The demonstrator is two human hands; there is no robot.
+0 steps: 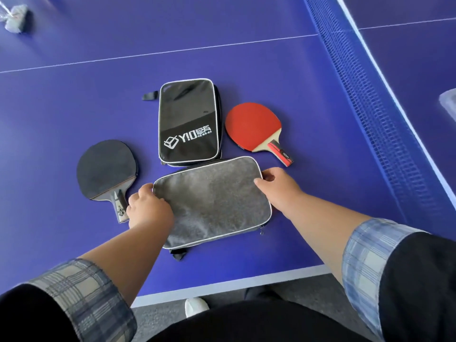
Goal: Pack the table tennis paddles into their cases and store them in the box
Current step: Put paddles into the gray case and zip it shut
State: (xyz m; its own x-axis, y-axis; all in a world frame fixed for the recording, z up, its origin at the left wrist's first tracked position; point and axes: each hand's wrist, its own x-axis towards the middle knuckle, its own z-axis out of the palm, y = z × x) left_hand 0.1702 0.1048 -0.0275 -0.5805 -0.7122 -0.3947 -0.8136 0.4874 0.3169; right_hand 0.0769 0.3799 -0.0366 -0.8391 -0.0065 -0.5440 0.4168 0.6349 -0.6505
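Across the blue table tennis table (74, 107) we had the gear lying flat. At the left lay the black-rubbered wooden paddle (106, 169), handle pointing near, just beside our left hand (148, 208). That hand's fingers were curled over the left end of the soft grey rectangular fabric case (214, 201) with white piping, which lay by the table's near edge. Just beyond it lay the glossy black rectangular case (188, 119) with a white logo. Our right hand (278, 186) pinched the grey case's far right corner, thumb on top. Farther right lay the red-rubbered paddle (253, 125), apart from both cases. The blue mesh net (370, 107) ran along the right.
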